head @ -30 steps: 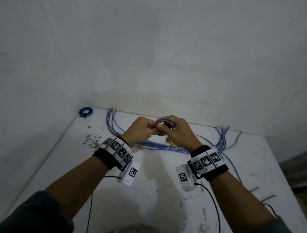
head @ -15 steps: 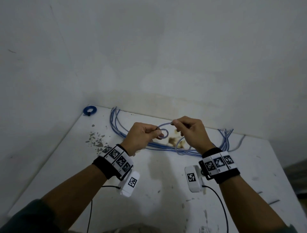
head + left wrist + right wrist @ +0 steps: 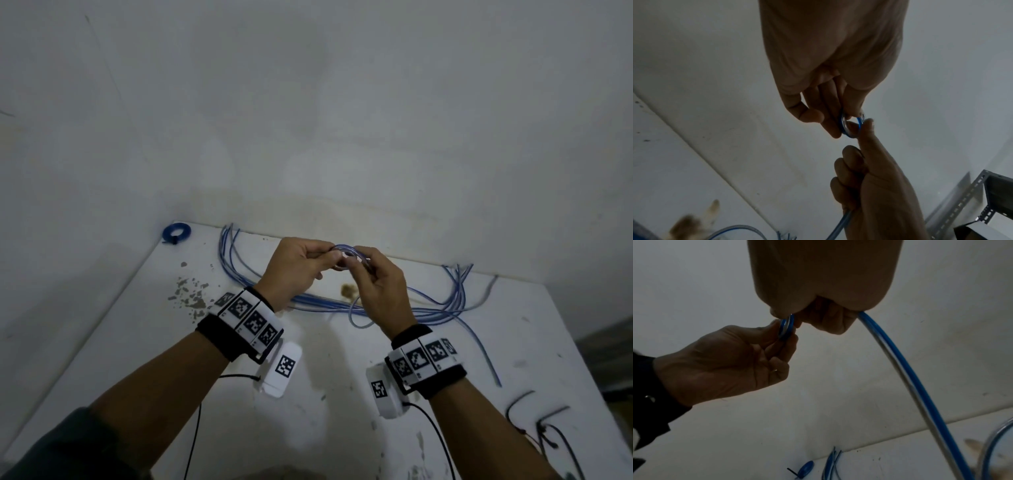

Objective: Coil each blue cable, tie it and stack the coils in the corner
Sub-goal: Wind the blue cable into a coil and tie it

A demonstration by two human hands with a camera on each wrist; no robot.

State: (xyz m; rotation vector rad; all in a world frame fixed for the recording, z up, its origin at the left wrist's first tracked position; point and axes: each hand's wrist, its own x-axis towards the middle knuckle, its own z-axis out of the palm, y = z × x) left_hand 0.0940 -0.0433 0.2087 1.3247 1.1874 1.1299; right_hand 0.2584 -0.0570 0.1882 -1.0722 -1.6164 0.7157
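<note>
Left hand [image 3: 298,270]: I pinch the small coil [image 3: 851,125] at my fingertips.
Right hand [image 3: 378,291]: clamped on the loose cable [image 3: 906,378], touching the coil's right side.
Cable run: trails down behind my right palm.

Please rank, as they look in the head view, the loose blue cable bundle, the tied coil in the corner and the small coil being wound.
1. Loose blue cable bundle.
2-3. Tied coil and small coil: look alike; unranked.

No readable text, label, brand or number shows anywhere.
</note>
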